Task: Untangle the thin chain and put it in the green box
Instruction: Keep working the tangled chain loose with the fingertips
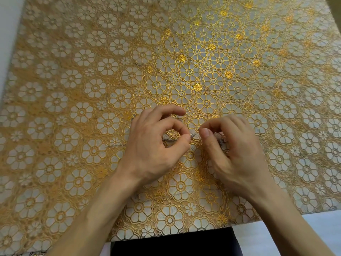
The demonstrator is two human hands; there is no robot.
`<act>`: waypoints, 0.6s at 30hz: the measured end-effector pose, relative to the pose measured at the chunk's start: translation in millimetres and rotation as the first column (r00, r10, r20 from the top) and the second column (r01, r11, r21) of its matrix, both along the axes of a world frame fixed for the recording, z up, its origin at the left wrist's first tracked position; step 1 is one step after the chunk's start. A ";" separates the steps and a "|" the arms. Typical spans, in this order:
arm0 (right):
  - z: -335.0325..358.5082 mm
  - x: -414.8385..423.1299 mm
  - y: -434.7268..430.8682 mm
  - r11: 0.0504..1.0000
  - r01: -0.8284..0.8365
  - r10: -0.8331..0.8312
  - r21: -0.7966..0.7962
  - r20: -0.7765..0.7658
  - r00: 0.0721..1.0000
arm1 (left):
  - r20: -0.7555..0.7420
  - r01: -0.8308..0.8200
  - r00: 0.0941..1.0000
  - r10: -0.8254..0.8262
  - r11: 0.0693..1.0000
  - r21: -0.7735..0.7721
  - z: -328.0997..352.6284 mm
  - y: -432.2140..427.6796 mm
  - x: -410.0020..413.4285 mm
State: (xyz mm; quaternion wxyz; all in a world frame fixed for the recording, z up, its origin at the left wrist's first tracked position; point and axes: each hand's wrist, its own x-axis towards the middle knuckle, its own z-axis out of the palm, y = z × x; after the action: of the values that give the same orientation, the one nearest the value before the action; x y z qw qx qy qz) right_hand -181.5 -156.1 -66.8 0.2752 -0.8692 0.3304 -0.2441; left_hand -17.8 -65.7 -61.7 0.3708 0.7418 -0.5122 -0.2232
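A thin silver chain [193,135] stretches between my two hands just above the patterned cloth. My left hand [156,145] pinches it between thumb and forefinger at the tips. My right hand [232,152] pinches the other side, and a small bunched part of the chain [220,140] shows beside its curled fingers. One loose strand trails left across the cloth [116,145] from behind my left hand. No green box is in view.
A gold and white floral tablecloth [166,61] covers the table. Its front edge runs near my body [166,235], with a dark garment below. A pale floor or wall shows at the left edge [7,24] and lower right [313,228].
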 end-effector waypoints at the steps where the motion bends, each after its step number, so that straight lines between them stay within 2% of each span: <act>1: 1.4 -0.1 0.4 1.000 0.017 -0.016 -0.007 0.016 1.000 | -0.001 0.000 1.000 0.000 1.000 0.004 -0.2 -0.3 0.2; 5: 6.6 -3.2 6.8 1.000 0.019 -0.018 -0.017 0.093 0.996 | -0.004 -0.001 1.000 0.001 1.000 0.028 -0.4 -1.0 0.9; 11: 1.2 1.0 12.8 0.998 0.038 -0.040 0.053 0.039 0.998 | 0.016 0.027 0.999 -0.028 0.998 0.060 0.3 -1.4 2.0; 18: 3.9 7.9 12.6 0.981 0.040 -0.057 0.189 0.082 0.995 | -0.025 0.029 0.999 -0.028 0.999 0.043 0.5 -0.8 3.9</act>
State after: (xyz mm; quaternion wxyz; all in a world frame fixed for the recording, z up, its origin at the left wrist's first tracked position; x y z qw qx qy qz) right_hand -173.7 -143.5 -62.9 0.3638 -0.8197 0.3606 -0.2563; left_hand -13.9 -66.5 -61.3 0.3577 0.7394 -0.5135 -0.2484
